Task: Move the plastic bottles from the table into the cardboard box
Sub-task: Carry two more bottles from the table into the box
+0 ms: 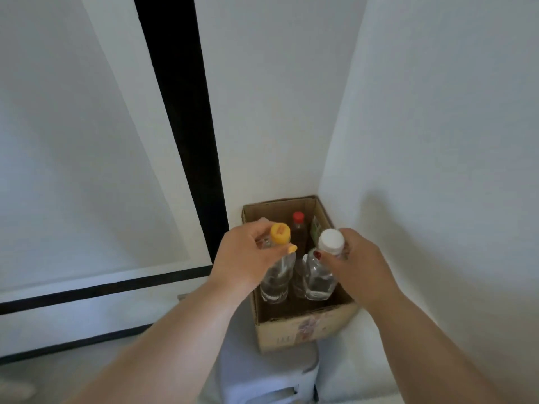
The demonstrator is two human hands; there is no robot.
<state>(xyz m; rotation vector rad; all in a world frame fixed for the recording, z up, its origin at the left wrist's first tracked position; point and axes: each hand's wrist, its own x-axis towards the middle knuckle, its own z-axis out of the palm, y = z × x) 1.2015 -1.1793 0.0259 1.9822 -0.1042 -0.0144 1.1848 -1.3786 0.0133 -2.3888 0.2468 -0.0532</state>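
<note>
An open cardboard box [303,330] stands in the corner of two white walls. My left hand [248,258] grips the neck of a clear plastic bottle with a yellow cap [275,282], whose body is down inside the box. My right hand [361,263] grips the neck of a clear bottle with a white cap [319,279], also lowered into the box beside the first. Behind them, upright in the box, stands a dark bottle with a red cap [298,225]. A green-labelled item [315,230] leans at the box's right inner wall.
The box rests on a white stool or low surface [262,371]. A dark vertical gap [186,126] and a white panel with black trim [87,290] lie to the left. A white wall [437,170] closes in the right side.
</note>
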